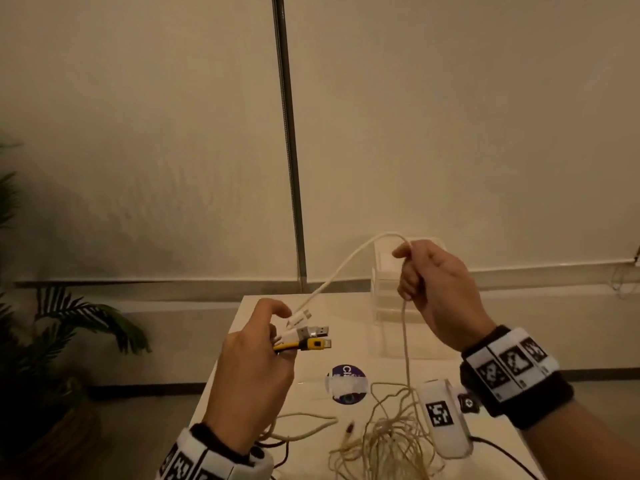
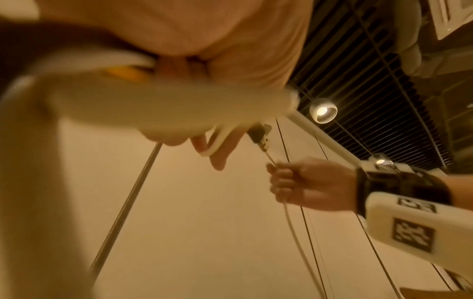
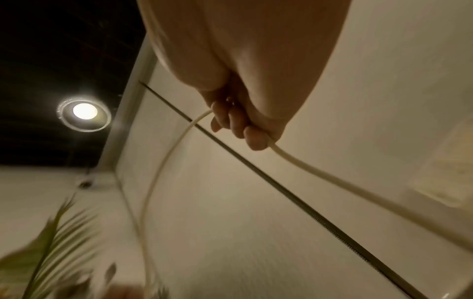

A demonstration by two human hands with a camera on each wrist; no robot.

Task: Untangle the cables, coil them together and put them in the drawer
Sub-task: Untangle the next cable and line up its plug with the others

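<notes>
My left hand (image 1: 256, 355) is raised over the white table (image 1: 346, 355) and pinches a bundle of cable plug ends (image 1: 308, 332): white ones, a silver USB plug and a yellow one (image 1: 315, 344). From the bundle a white cable (image 1: 332, 275) arcs up to my right hand (image 1: 433, 289), whose fingers are curled round it. Below that fist the cable hangs down into a loose tangle of pale cables (image 1: 388, 434) on the table. In the right wrist view the cable (image 3: 307, 170) runs through the curled fingers (image 3: 253, 137). In the left wrist view the right hand (image 2: 304, 184) grips the cable.
A translucent drawer unit (image 1: 398, 282) stands at the back of the table behind my right hand. A round purple sticker (image 1: 346, 384) marks the tabletop. A white tagged device (image 1: 443, 417) lies right of the tangle. A potted palm (image 1: 52, 341) stands left of the table.
</notes>
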